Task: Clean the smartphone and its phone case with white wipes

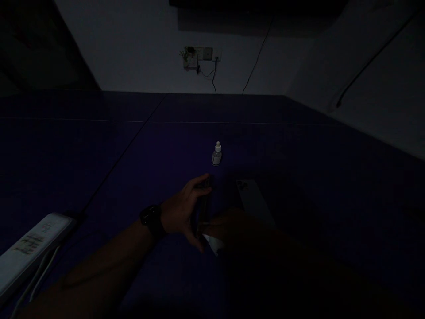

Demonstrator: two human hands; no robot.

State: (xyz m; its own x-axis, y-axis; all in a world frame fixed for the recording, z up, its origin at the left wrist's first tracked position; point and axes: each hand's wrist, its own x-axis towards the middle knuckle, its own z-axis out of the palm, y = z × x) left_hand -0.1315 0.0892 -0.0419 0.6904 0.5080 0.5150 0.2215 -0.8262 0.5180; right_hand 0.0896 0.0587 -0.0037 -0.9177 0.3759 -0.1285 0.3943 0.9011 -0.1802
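Note:
The scene is very dim. My left hand (186,206), with a black watch (152,217) on its wrist, grips a dark, narrow object (204,201) between its thumb and fingers; its kind is too dark to make out. Close beside it, my right hand (224,226) lies in deep shadow, fingers closed over a white piece of cloth or tissue (214,243) at the object's near end. A pale phone (257,201) lies face down just right of the hands, its camera cluster showing. Beyond my left fingertips a small white-capped dropper bottle (216,157) stands upright.
A white power strip (29,250) with cables lies at the left on the dark purple surface (159,150). A black cord (124,153) runs from it toward the far wall. Sockets (202,54) with plugged-in cables are on that wall.

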